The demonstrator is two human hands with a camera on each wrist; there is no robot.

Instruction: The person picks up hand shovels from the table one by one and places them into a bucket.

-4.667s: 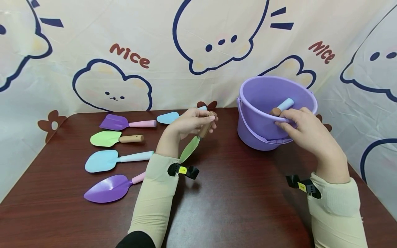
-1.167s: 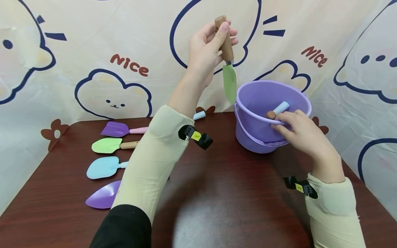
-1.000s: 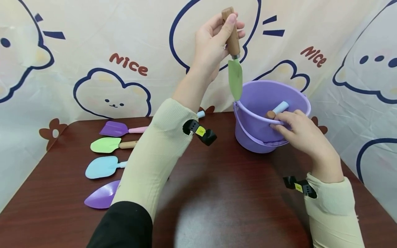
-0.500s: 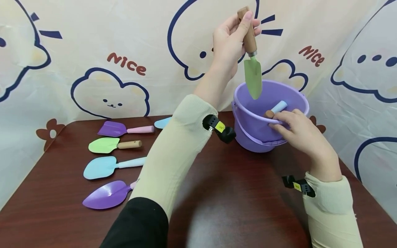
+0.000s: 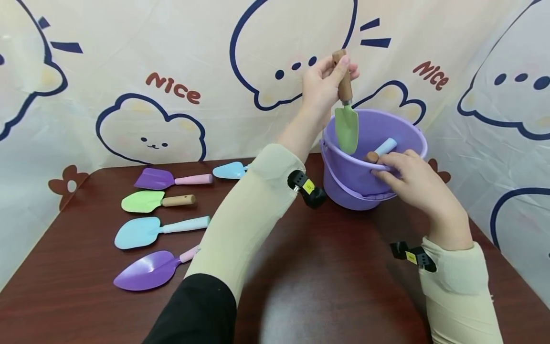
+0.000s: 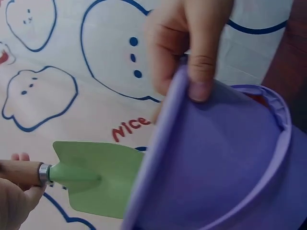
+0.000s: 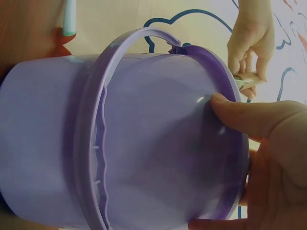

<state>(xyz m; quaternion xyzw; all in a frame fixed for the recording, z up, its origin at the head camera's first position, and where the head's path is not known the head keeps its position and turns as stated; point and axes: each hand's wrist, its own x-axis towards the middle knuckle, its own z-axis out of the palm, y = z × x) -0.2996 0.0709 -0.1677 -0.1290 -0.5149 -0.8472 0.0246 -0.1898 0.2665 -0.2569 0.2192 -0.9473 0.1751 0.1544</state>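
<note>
My left hand [image 5: 323, 86] pinches the wooden handle of a small green trowel [image 5: 347, 129], blade hanging down over the left side of the purple bucket's [image 5: 350, 193] mouth. In the left wrist view the green blade [image 6: 100, 177] partly disappears behind the bucket rim [image 6: 160, 143]. My right hand [image 5: 423, 191] grips the front right rim; its thumb [image 7: 240, 112] presses on the outer wall in the right wrist view. A light blue handle [image 5: 386, 146] and a wooden handle end [image 5: 371, 157] show inside the bucket, the rest of them hidden.
On the brown table [image 5: 326, 286], to the left, lie a purple shovel [image 5: 154, 178], a green trowel [image 5: 143, 201], a blue trowel [image 5: 138, 232] and a purple trowel [image 5: 148, 271]. A smaller blue trowel [image 5: 229, 170] is partly behind my left arm. A printed curtain [image 5: 240, 124] stands behind.
My left hand has raised the green trowel from left of the bucket, carried it right and then lowered it over the bucket's mouth. The right hand keeps its hold on the rim.
</note>
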